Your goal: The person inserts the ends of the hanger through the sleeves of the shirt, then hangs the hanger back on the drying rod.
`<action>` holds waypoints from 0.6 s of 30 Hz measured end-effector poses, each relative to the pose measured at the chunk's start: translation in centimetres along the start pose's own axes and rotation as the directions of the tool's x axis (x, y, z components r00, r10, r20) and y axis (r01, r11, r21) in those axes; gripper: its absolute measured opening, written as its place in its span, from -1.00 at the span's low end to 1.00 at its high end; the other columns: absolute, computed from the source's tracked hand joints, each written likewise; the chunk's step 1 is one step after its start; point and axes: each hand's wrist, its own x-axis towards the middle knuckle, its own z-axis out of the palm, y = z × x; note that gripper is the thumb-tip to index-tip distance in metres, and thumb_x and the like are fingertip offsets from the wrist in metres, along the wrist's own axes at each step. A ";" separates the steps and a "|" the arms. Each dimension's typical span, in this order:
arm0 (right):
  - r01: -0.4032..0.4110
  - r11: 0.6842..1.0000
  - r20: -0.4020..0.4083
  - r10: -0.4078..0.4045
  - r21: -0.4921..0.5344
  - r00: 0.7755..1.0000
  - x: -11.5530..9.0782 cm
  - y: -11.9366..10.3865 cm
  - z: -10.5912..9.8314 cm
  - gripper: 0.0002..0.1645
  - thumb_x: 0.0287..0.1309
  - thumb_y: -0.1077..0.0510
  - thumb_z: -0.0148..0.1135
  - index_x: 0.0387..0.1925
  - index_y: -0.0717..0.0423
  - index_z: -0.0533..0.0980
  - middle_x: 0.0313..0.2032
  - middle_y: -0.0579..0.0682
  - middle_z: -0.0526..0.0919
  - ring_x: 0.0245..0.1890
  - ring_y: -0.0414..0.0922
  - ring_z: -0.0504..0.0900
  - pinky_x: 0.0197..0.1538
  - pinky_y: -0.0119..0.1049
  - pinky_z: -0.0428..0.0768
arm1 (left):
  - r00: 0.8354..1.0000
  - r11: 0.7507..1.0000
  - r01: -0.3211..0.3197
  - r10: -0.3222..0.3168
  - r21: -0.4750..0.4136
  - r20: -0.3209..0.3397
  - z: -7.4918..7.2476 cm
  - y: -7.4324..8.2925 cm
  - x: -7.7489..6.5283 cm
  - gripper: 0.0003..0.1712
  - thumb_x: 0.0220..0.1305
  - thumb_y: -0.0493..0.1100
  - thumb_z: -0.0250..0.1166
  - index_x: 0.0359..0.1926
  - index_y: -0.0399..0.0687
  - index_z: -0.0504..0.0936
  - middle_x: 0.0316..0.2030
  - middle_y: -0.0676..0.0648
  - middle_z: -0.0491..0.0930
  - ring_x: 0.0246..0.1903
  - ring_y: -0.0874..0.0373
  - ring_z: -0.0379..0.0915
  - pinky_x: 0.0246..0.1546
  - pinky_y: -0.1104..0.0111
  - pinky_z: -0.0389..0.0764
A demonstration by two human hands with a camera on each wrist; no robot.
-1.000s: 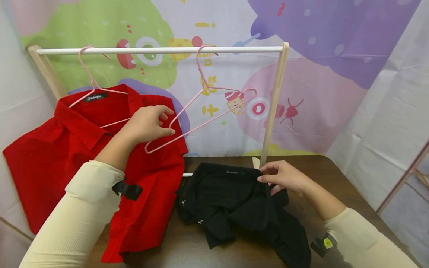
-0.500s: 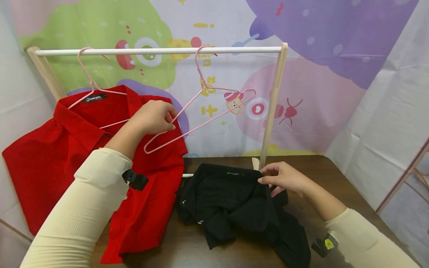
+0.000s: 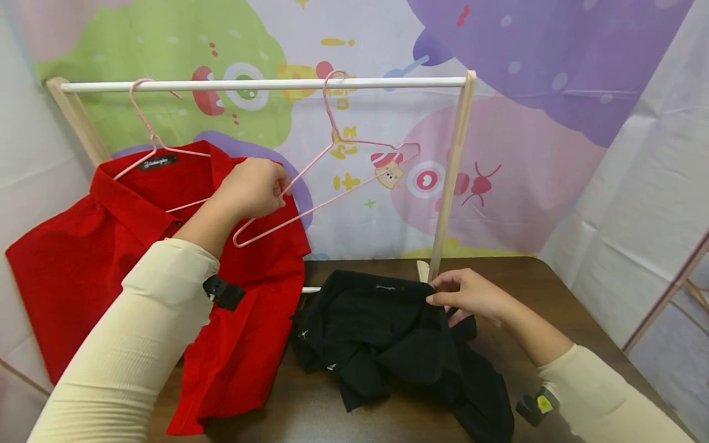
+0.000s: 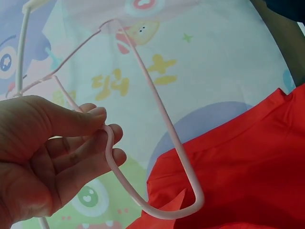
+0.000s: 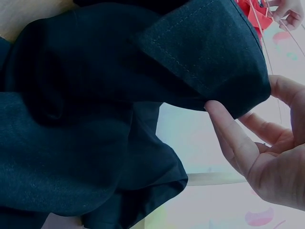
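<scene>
My left hand [image 3: 252,187] pinches one shoulder of a bare pink clothes hanger [image 3: 312,212] between thumb and fingers. In the left wrist view, the hanger's curved end [image 4: 162,212] sticks out past the fingertips. The hook [image 3: 334,83] still loops over the white rail [image 3: 266,84], its top slightly above it. Lower right, my right hand [image 3: 471,298] holds the collar edge of a black shirt [image 3: 382,332], thumb on one side and fingers on the other. The shirt is bunched on the table, collar raised, label showing; much of its body is folded underneath.
A red shirt [image 3: 238,344] hangs at left on another pink hanger [image 3: 152,138], just behind my left forearm. The rack's wooden post [image 3: 454,172] rises beyond my right hand. Brown table [image 3: 515,271] lies below, with a patterned cloth [image 3: 376,234] behind.
My left hand has gone from spread fingers beside the hanger to pinching it. The hanger has risen slightly and shifted a little left. My right hand and the black shirt stay put.
</scene>
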 end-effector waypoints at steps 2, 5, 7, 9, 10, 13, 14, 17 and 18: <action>-0.002 1.000 0.002 0.002 0.000 1.000 0.0 0.0 0.0 -0.59 0.19 0.21 0.31 -0.02 0.44 0.50 -0.32 0.11 0.59 -0.38 0.03 0.53 -0.34 -0.05 0.68 | 1.000 1.000 0.001 -0.001 -0.002 -0.009 -0.3 -0.1 0.0 -0.91 0.08 -0.36 0.30 -0.33 -0.18 0.65 -0.51 -0.09 0.56 -0.38 -0.03 0.44 -0.34 0.14 0.51; -0.007 1.000 0.003 0.007 0.002 1.000 -0.1 0.0 0.1 -0.59 0.19 0.20 0.31 -0.03 0.43 0.50 -0.32 0.11 0.59 -0.38 0.02 0.53 -0.34 -0.05 0.68 | 1.000 1.000 0.002 -0.002 -0.003 -0.024 -0.7 -0.1 -0.1 -0.92 0.10 -0.36 0.29 -0.34 -0.16 0.65 -0.51 -0.09 0.54 -0.38 -0.04 0.42 -0.36 0.15 0.50; -0.008 1.000 0.002 0.008 0.003 1.000 -0.1 0.1 0.1 -0.59 0.19 0.20 0.31 -0.03 0.43 0.51 -0.33 0.11 0.58 -0.38 0.02 0.53 -0.34 -0.05 0.68 | 1.000 1.000 -0.001 0.001 0.004 -0.030 -0.9 -0.2 -0.2 -0.92 0.10 -0.37 0.28 -0.35 -0.15 0.63 -0.52 -0.10 0.53 -0.37 -0.04 0.41 -0.36 0.15 0.49; -0.009 1.000 0.002 0.009 0.006 1.000 -0.1 0.0 0.2 -0.59 0.19 0.21 0.32 -0.03 0.43 0.50 -0.33 0.11 0.58 -0.39 0.02 0.53 -0.34 -0.05 0.68 | 1.000 1.000 0.000 0.000 0.005 -0.030 -1.1 -0.3 -0.3 -0.91 0.10 -0.37 0.28 -0.35 -0.14 0.63 -0.51 -0.10 0.53 -0.37 -0.04 0.41 -0.36 0.15 0.48; -0.009 1.000 0.002 0.009 0.007 1.000 -0.1 0.1 0.2 -0.59 0.19 0.21 0.31 -0.03 0.43 0.50 -0.33 0.11 0.57 -0.38 0.02 0.53 -0.34 -0.05 0.68 | 1.000 1.000 -0.001 0.001 0.005 -0.031 -1.1 -0.3 -0.3 -0.91 0.10 -0.37 0.28 -0.35 -0.14 0.63 -0.51 -0.10 0.53 -0.37 -0.04 0.41 -0.36 0.15 0.49; -0.012 1.000 0.003 0.012 0.009 1.000 -0.1 0.1 0.2 -0.59 0.19 0.20 0.31 -0.02 0.43 0.50 -0.33 0.11 0.57 -0.38 0.02 0.52 -0.34 -0.05 0.68 | 1.000 1.000 -0.006 0.006 0.004 -0.029 -1.1 -0.4 -0.5 -0.90 0.10 -0.36 0.28 -0.32 -0.15 0.65 -0.51 -0.10 0.53 -0.37 -0.04 0.41 -0.35 0.15 0.49; -0.012 1.000 0.004 0.012 0.009 1.000 -0.1 0.1 0.2 -0.59 0.19 0.20 0.31 -0.02 0.43 0.50 -0.33 0.11 0.57 -0.38 0.02 0.52 -0.34 -0.05 0.69 | 1.000 1.000 -0.009 0.009 0.004 -0.029 -1.1 -0.5 -0.6 -0.89 0.10 -0.36 0.29 -0.31 -0.15 0.66 -0.51 -0.10 0.53 -0.37 -0.03 0.41 -0.36 0.15 0.49; -0.012 1.000 0.004 0.012 0.009 1.000 -0.1 0.1 0.2 -0.59 0.20 0.20 0.30 -0.02 0.43 0.50 -0.32 0.11 0.57 -0.38 0.02 0.52 -0.34 -0.05 0.69 | 0.999 1.000 -0.014 0.014 0.004 -0.029 -1.0 -0.6 -1.1 -0.87 0.11 -0.36 0.29 -0.28 -0.16 0.69 -0.56 -0.08 0.51 -0.41 -0.02 0.39 -0.38 0.17 0.48; -0.012 1.000 0.004 0.012 0.009 1.000 -0.1 0.1 0.2 -0.59 0.20 0.20 0.30 -0.02 0.43 0.50 -0.32 0.11 0.57 -0.38 0.01 0.52 -0.34 -0.05 0.69 | 0.999 1.000 -0.014 0.014 0.002 -0.030 -1.0 -0.6 -1.3 -0.86 0.11 -0.36 0.29 -0.28 -0.17 0.69 -0.57 -0.07 0.50 -0.42 -0.01 0.38 -0.39 0.18 0.48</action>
